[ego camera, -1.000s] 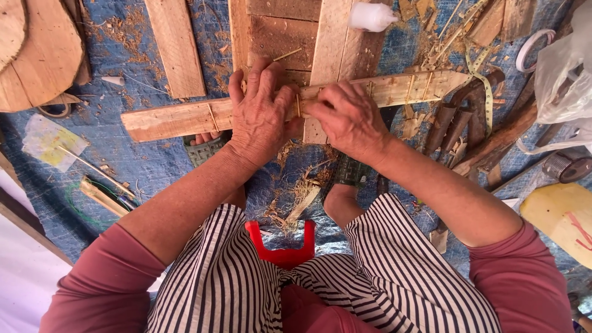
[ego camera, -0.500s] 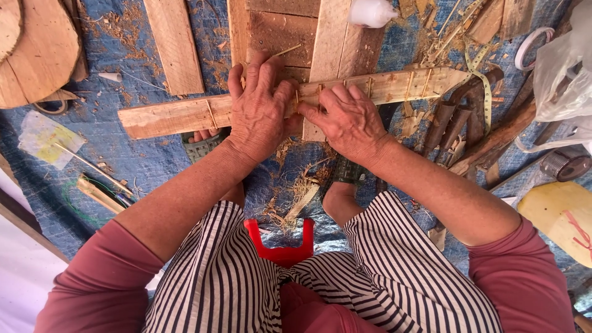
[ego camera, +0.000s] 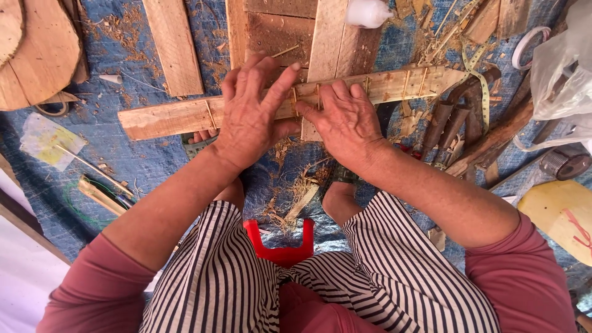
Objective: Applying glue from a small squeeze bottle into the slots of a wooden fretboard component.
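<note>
A long pale wooden plank lies crosswise over a blue tarp, with several thin bamboo slivers standing across it. My left hand rests flat on the plank's middle, fingers spread and pointing up. My right hand lies beside it, fingertips pinching a thin sliver against the plank. The two hands almost touch. My toes show under the plank's near edge.
More planks and a wooden frame lie beyond. Round wooden boards sit far left, dark-handled tools and a measuring tape to the right, plastic bags far right. A red stool is between my legs. Shavings litter the tarp.
My left fingers have spread and lifted slightly over the plank. My right hand has shifted a little toward the left hand, onto the sliver.
</note>
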